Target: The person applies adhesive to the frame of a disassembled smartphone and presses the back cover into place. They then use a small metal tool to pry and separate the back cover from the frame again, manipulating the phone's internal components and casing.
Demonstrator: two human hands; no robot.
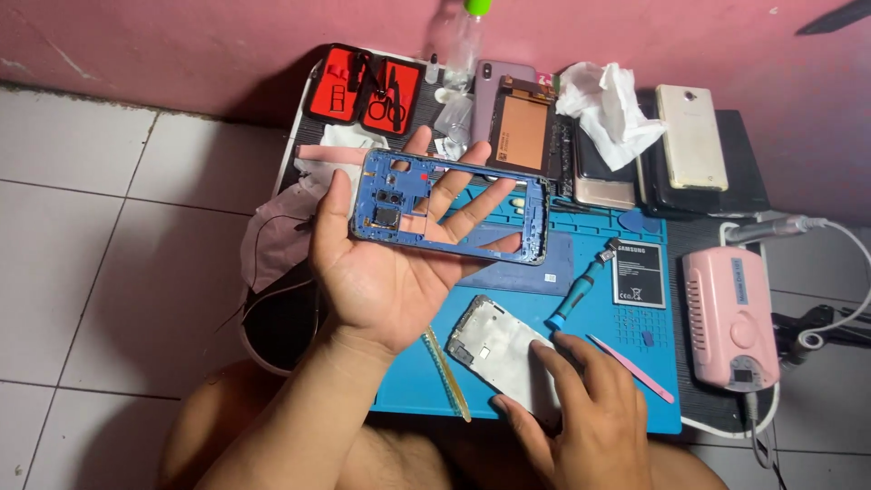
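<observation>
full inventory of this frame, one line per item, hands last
phone frame: 1, blue, lying across the raised left palm
screen assembly: 1, silver and white, on the mat under the right hand
repair mat: 1, blue, on the low table
screwdriver: 1, blue and black, mat centre
battery: 1, black, mat right
spudger: 1, pink, mat lower right
tool case: 1, red, open, top left
bottle: 1, clear with green cap, top centre
stacked phones: several, white, gold and dark, top right
tissue: 1, white, crumpled, top
pink device: 1, far right, cabled
left hand: palm up, open, supporting the frame
right hand: fingers resting on the screen assembly
</observation>
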